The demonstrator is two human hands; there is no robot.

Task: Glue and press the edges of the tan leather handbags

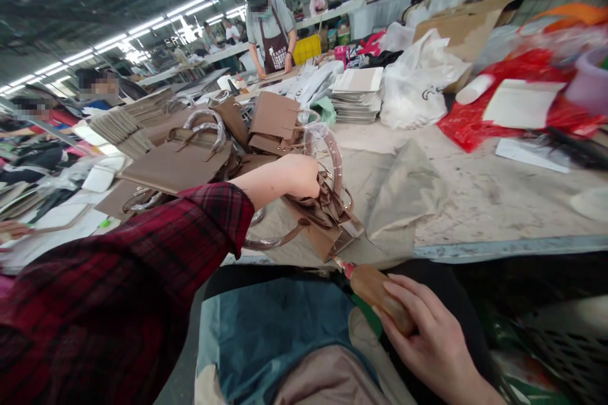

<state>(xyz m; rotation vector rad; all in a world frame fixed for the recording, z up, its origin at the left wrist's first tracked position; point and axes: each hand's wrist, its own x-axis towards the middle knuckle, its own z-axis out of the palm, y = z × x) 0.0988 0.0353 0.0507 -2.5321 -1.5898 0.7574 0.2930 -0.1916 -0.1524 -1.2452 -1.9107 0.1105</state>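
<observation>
My left hand point(303, 177) reaches across from the left, closed at the top of a small brown handbag point(323, 231). Its fingertips are hidden by the bag. The bag lies tilted near the table's front edge, with a plastic-wrapped handle point(335, 158) standing up on the far side and another hanging toward me. In my right hand point(430, 329) is a tool with a thick wooden handle point(380, 294) and a red-coloured shaft. Its narrow tip meets the lower corner of the bag; what kind of tip it has cannot be made out.
More brown handbags point(185, 161) lie behind and left of my left arm. Grey cloth point(403, 186) covers part of the worktable point(494, 209). Stacked panels point(357, 98), a white plastic bag point(418, 79) and red plastic point(513, 85) lie farther back. A person in an apron point(275, 44) stands across the table.
</observation>
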